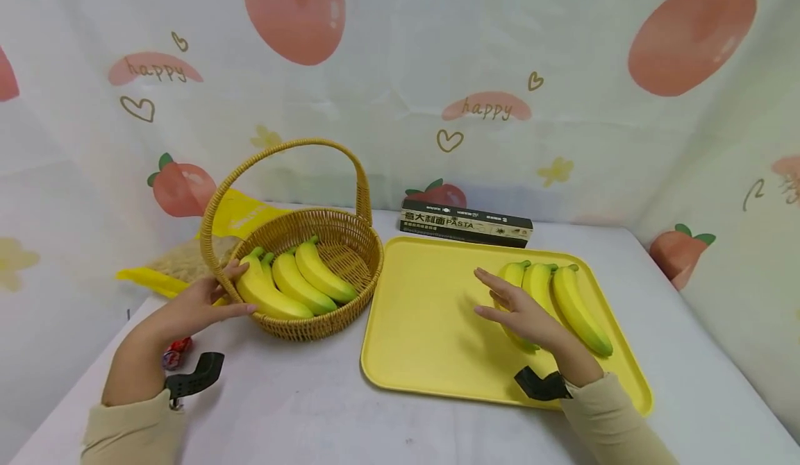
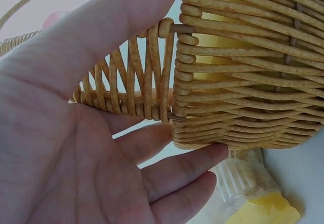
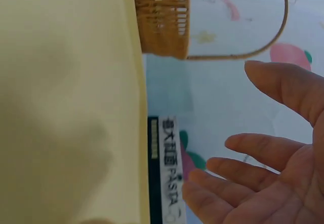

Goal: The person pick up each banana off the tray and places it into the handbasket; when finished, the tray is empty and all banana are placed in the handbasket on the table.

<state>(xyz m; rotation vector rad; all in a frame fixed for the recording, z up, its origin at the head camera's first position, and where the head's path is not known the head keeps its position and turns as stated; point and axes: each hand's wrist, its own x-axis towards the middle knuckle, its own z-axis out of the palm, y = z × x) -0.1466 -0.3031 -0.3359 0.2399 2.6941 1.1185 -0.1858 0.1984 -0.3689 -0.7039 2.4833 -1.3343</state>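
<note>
My left hand (image 1: 201, 302) grips the wicker basket (image 1: 317, 329) at its left side, by the foot of the tall handle (image 1: 319, 141). In the left wrist view, the thumb lies on one side of the woven handle base (image 2: 147, 77) and the fingers pass behind the other. Several bananas (image 1: 304, 286) lie inside the basket. Over the yellow tray (image 1: 431, 312), my right hand (image 1: 523, 316) hovers with fingers spread and nothing held. Beneath and beside it, several bananas (image 1: 578, 305) lie on the tray's right half, one partly hidden by the hand.
Behind the tray stands a black pasta box (image 1: 465, 225). A yellow and clear bag (image 1: 240, 216) lies behind and left of the basket. Small red wrapped pieces (image 1: 176, 354) sit by the left forearm. A fruit-print cloth (image 1: 387, 69) hangs around the white table.
</note>
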